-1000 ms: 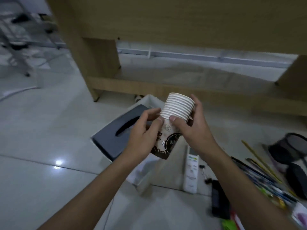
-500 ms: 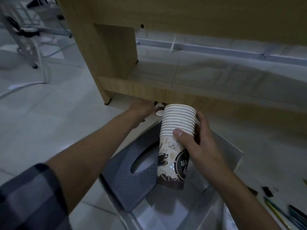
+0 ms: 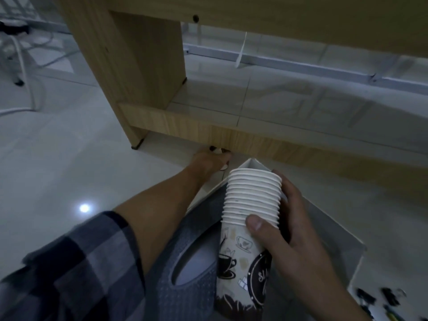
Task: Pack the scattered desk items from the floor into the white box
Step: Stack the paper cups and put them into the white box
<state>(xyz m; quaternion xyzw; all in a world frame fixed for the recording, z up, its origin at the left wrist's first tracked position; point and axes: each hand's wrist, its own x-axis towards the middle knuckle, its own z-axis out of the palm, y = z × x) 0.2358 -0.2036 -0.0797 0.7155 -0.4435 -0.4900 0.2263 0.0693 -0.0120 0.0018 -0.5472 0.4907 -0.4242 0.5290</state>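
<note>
Forward since half a second ago, the left hand [image 3: 209, 162] now reaches the loose cup [image 3: 223, 167] under the wooden desk [image 3: 143, 66] at twelve o'clock, its fingers curled over the cup. At six o'clock lies the white box [image 3: 331, 235], with the grey tissue box [image 3: 196, 295] inside. Above it, the right hand [image 3: 298, 239] grips the cup stack [image 3: 252, 200], thumb across the rims.

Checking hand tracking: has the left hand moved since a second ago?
Yes: left hand left the cup stack, reaching forward to the desk's bottom rail.
</note>
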